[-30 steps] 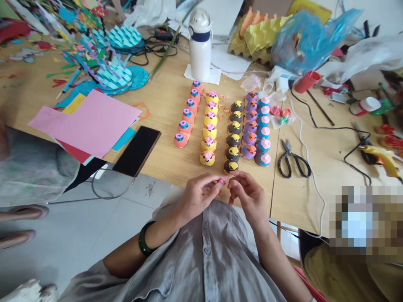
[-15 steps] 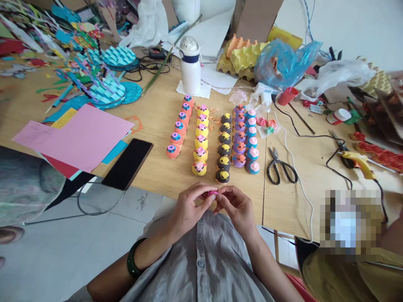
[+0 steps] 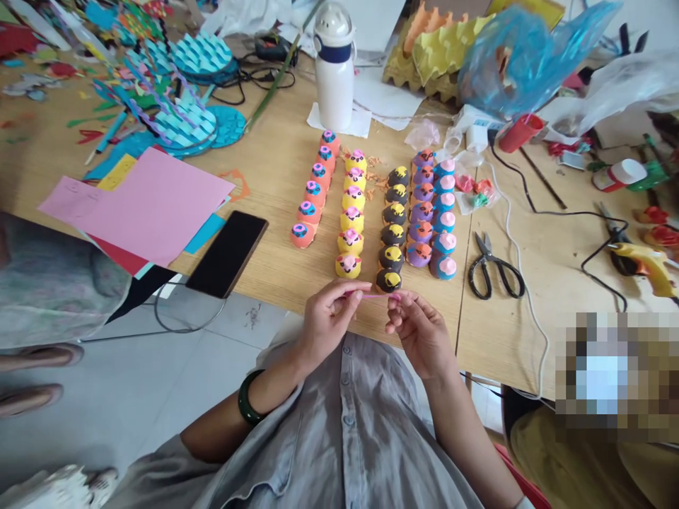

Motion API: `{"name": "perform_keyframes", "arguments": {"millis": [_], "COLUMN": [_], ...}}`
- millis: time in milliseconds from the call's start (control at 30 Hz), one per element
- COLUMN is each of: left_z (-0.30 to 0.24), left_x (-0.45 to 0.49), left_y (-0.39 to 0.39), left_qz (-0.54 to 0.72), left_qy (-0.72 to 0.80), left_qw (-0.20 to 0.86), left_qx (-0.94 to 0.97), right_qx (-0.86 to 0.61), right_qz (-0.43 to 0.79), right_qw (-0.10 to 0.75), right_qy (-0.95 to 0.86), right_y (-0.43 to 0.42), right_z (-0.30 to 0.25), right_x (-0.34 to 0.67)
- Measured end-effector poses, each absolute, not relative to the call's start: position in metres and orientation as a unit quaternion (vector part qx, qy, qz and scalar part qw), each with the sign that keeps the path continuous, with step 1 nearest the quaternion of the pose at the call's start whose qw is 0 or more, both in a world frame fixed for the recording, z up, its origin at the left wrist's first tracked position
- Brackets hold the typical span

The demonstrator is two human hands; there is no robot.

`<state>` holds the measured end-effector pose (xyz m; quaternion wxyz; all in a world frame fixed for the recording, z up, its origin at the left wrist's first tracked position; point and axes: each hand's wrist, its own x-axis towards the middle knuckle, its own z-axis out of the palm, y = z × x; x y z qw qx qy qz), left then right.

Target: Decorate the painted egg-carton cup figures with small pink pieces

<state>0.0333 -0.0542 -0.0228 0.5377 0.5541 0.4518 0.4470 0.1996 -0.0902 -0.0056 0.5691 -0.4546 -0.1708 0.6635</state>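
My left hand [image 3: 329,318] and my right hand [image 3: 416,326] are held close together at the near table edge, both pinching a small pink strip of soft material [image 3: 371,295] stretched thin between their fingertips. A green bangle [image 3: 245,399] circles my left wrist. Just beyond my hands stand rows of little painted cups: orange [image 3: 312,205], yellow [image 3: 351,215], black [image 3: 392,230], purple [image 3: 421,212] and blue [image 3: 444,215]. The nearest are a yellow cup [image 3: 349,266] and a black cup [image 3: 389,281].
Black scissors [image 3: 493,267] lie right of the cups. A black phone [image 3: 228,253] and pink paper sheets [image 3: 143,205] lie at left. A white bottle [image 3: 334,67], egg trays [image 3: 435,53], a blue bag [image 3: 525,56], a yellow glue gun [image 3: 644,261] and cables sit further back. Another person [image 3: 599,438] sits at right.
My hands have pulled slightly apart, drawing the pink piece out into a thin strip between them. The view has tilted back down.
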Motion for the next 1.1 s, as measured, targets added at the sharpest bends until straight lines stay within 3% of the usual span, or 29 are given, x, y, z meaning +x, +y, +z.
{"name": "perform_keyframes", "arguments": {"millis": [200,533,767,1100], "left_z": [-0.021,-0.02,-0.017,-0.024], "left_x": [0.037,0.041,0.044,0.044], "left_y": [-0.053,-0.057,-0.06,-0.054], "left_qz": [0.441,0.421,0.372,0.469], "left_qy": [0.434,0.396,0.415,0.351], "left_qw": [0.713,0.734,0.692,0.513], "left_qx": [0.329,0.358,0.459,0.627], "right_qx": [-0.459,-0.475,-0.485,-0.452], "right_qz": [0.663,0.666,0.651,0.706], "right_qw": [0.566,0.555,0.562,0.529], "right_qy": [-0.173,-0.152,-0.161,-0.132], "right_y": [-0.089,-0.09,-0.089,-0.092], "right_z": [-0.008,-0.009,-0.006,-0.003], "right_x": [0.201,0.197,0.195,0.187]}}
